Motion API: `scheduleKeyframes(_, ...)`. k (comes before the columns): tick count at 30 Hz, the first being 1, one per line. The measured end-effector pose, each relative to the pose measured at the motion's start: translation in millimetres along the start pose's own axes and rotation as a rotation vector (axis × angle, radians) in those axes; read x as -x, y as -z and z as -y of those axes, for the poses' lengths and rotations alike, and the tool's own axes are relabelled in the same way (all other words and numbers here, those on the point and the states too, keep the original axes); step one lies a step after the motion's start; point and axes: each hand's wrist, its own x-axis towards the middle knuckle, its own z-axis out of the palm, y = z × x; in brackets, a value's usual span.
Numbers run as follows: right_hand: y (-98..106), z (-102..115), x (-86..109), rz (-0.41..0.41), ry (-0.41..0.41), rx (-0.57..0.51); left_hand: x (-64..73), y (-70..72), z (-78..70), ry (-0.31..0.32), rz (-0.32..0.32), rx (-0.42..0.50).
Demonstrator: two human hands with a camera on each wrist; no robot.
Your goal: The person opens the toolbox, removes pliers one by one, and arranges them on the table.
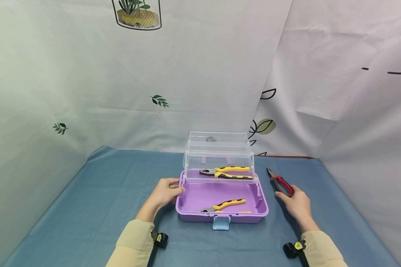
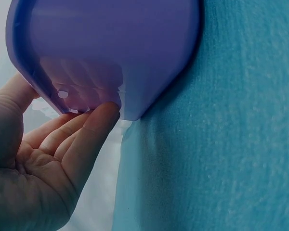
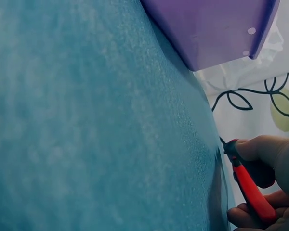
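Observation:
A purple toolbox stands on the table with its clear lid raised at the back. My left hand grips its left wall, thumb over the rim and fingers against the outer side, as the left wrist view also shows. To the right of the box, my right hand holds red-and-black pliers by the handles, their jaws pointing away from me. Yellow-and-black pliers lie across the clear tray at the back of the box. Another yellow-handled pair of pliers lies in the bottom, partly hidden by the front wall.
A blue cloth covers the table. Behind it hangs a pale curtain printed with leaves. The light blue latch hangs at the front of the box. Each wrist carries a small black camera.

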Motion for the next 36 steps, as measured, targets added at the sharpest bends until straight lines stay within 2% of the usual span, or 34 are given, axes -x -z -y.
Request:
scheduleKeyframes(7, 0.1, 1.5, -0.9, 0.008, 0.003, 0.014, 1.3, 1.1, -0.3, -0.018, 0.015, -0.004)
scheduleKeyframes(24, -1.2, 2.7, -5.4, 0.021, -0.013, 0.045, -0.5, 1.2, 2.5, -0.002, 0.009, -0.005)
scheduleKeyframes(36, -0.8, 11.6, -5.3, 0.053, -0.094, 0.068, 0.0, 1.4, 0.9, -0.002, 0.011, -0.011)
